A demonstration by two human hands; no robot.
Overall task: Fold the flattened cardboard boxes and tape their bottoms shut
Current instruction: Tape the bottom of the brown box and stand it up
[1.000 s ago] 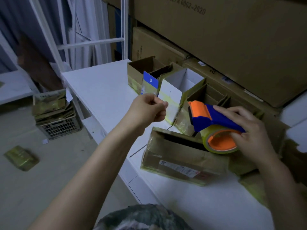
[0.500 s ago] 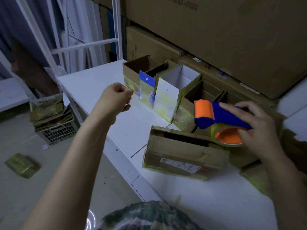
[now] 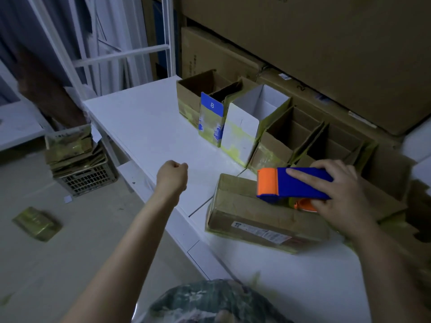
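The room is dim, and everything looks a bit blue. The white table [image 3: 144, 127] is the brightest spot, and the light on it is soft and even. Shadows are faint, but it is dark inside the open boxes [image 3: 286, 127]. The orange and blue tape dispenser [image 3: 293, 183] looks sharp and bright. The bottom right corner is smeared. The flat pack [image 3: 37, 223] on the floor [image 3: 93, 252] is fuzzy. The white bars [image 3: 121, 55] lean and bend near the edge.

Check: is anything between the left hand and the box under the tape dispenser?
Nothing visible. Only white table separates the left hand from the box; the right hand holds the tape dispenser on its top.
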